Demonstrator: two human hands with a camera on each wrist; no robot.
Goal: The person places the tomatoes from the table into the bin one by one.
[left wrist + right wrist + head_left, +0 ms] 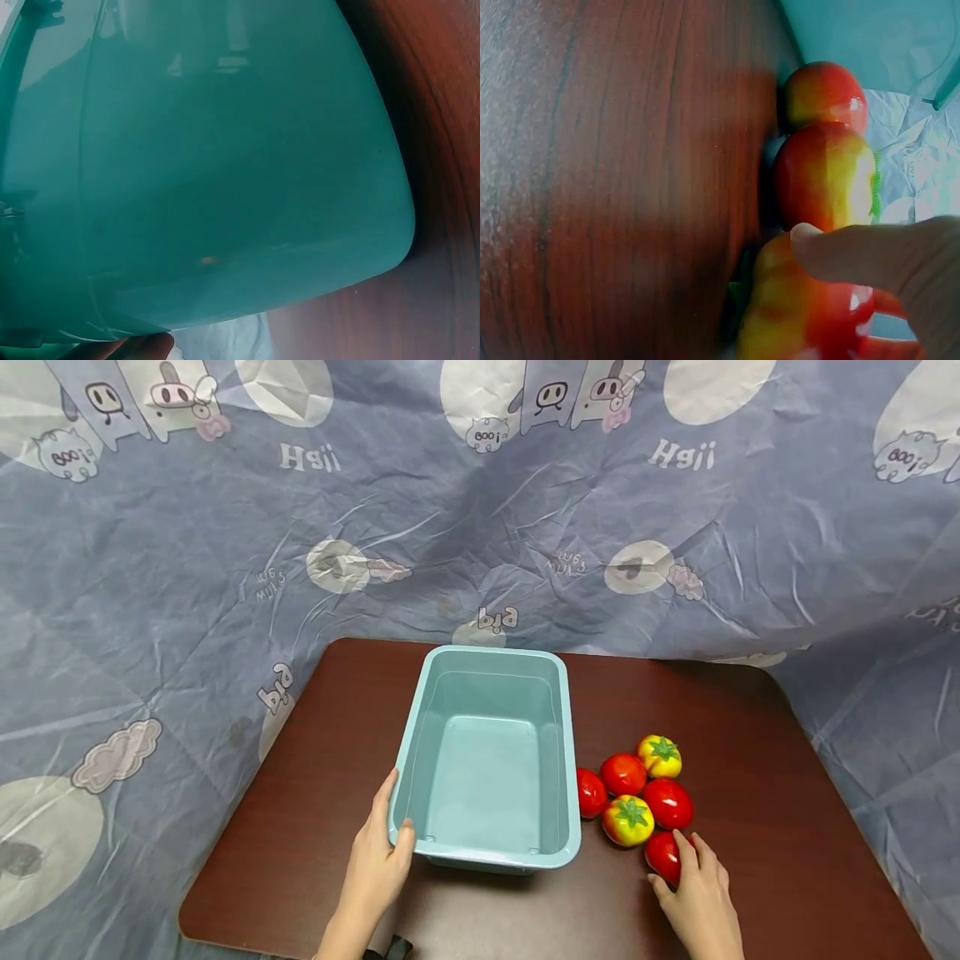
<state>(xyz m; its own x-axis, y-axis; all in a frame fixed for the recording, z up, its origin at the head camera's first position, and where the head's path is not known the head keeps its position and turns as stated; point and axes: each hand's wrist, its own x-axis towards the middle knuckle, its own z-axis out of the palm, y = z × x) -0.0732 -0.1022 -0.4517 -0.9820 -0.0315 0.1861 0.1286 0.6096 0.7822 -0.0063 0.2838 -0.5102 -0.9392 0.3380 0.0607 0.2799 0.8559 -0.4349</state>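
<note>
A light blue-green plastic basin (483,785) stands on the table with nothing inside it. At its near left corner my left hand (378,856) grips the rim, thumb over the edge and fingers along the outside wall. To the right of the basin lies a cluster of several shiny tomatoes, red and yellow. My right hand (701,893) holds the nearest one, a red tomato (663,855), between thumb and fingers. In the right wrist view this tomato (802,315) shows yellow and red, with the thumb (840,251) against it. A yellow-red tomato (627,821) with a green top sits just beyond.
The other tomatoes lie close together: a red one (592,792) right by the basin wall, two more red ones (623,774), and a yellow one (659,757) at the back. The dark brown table (757,760) has rounded corners. Patterned blue-grey cloth (450,510) hangs behind it.
</note>
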